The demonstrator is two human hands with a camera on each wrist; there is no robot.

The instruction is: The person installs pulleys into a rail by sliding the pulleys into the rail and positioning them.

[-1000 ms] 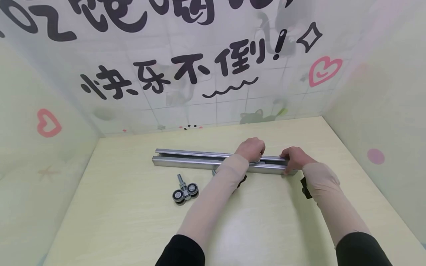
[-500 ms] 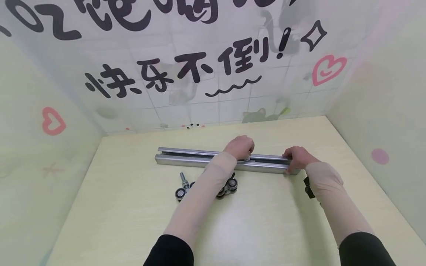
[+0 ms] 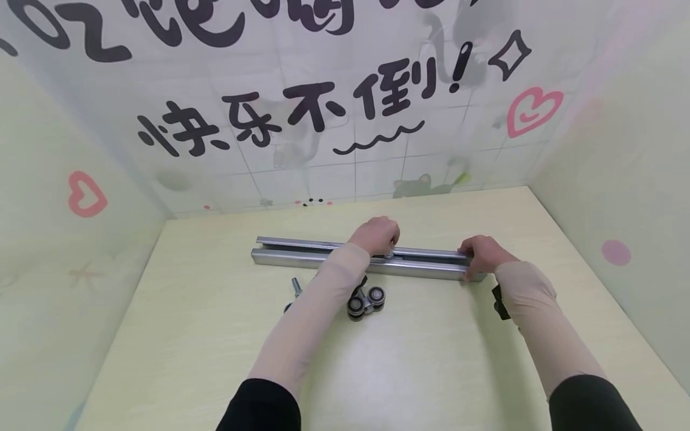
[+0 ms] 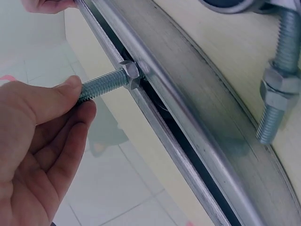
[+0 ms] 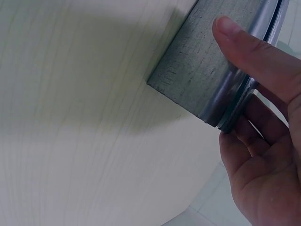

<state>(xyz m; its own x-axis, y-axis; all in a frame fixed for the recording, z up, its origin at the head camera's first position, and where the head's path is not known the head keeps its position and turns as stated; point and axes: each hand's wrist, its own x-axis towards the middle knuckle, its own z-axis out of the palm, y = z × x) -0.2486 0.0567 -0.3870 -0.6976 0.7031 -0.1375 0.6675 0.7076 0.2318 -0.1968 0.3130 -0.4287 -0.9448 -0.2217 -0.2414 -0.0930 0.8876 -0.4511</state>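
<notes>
A slotted steel rail (image 3: 293, 258) lies across the table, its long slot facing up. At its middle, my left hand (image 3: 375, 235) pinches a threaded bolt (image 4: 106, 84) between thumb and fingers. A hex nut (image 4: 131, 74) on this bolt sits at the slot, and whatever is below it inside the rail is hidden. My right hand (image 3: 487, 254) grips the rail's right end, its thumb (image 5: 230, 30) on the near side wall and its fingers across the slot side.
A twin-wheel trolley roller (image 3: 366, 302) lies in front of the rail, beside my left forearm. Farther left, a second roller's bolt (image 3: 296, 286) shows, its wheels mostly hidden by the sleeve. Walls rise behind the table (image 3: 431, 347) and on both sides.
My left hand has slid leftward along the rail with the bolt. Its forearm now uncovers the nearer roller and covers most of the left one. My right hand keeps its grip on the end.
</notes>
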